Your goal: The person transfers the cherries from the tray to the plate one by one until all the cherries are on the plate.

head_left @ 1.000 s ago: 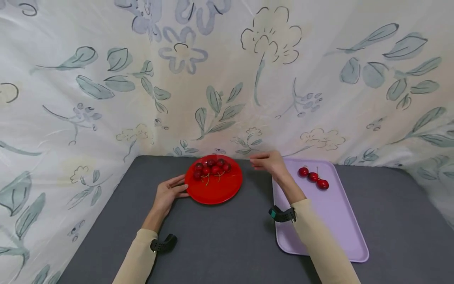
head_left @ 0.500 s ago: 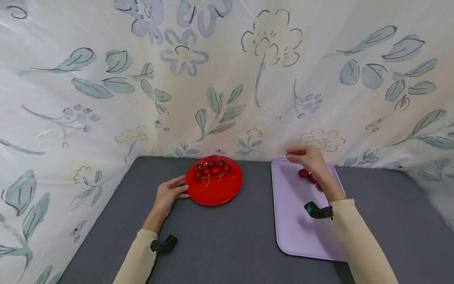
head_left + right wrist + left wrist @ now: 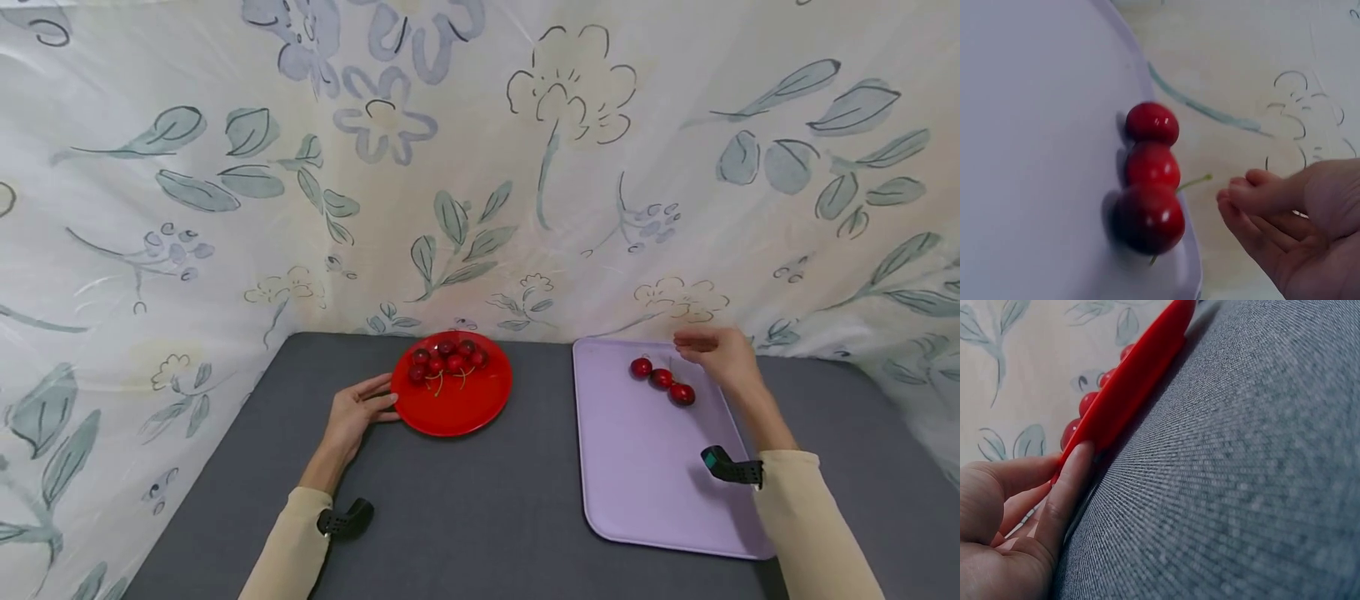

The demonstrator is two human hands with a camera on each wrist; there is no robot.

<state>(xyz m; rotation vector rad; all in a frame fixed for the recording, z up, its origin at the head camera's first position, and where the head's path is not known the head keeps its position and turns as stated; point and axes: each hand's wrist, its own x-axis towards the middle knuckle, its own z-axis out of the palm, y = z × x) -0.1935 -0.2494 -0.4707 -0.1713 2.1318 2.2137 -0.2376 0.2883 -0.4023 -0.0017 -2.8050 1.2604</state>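
A red plate [image 3: 450, 410] rests on the dark cloth and carries several cherries [image 3: 455, 360], some with green stems, grouped toward its back. My left hand [image 3: 354, 418] pinches the plate's left rim; in the left wrist view the fingers and thumb [image 3: 1071, 478] lie against the edge. To the right is a lilac tray [image 3: 645, 467] with a row of three cherries [image 3: 662, 379] near its back. Over the tray's back right corner hovers my right hand [image 3: 720, 354], fingers loosely bent toward the thumb. The right wrist view shows nothing between those fingertips, which are close to a cherry stem [image 3: 1194, 182].
Dark grey cloth [image 3: 480, 517] covers the table and shows between plate and tray. Right behind its back edge rises a pale flower-patterned sheet [image 3: 480, 167]. Each wrist wears a black strap device, such as the right one [image 3: 731, 467].
My right hand has moved rightward from the space between plate and tray, across the row of cherries, to the tray's far right corner. The left hand and plate have stayed in place.
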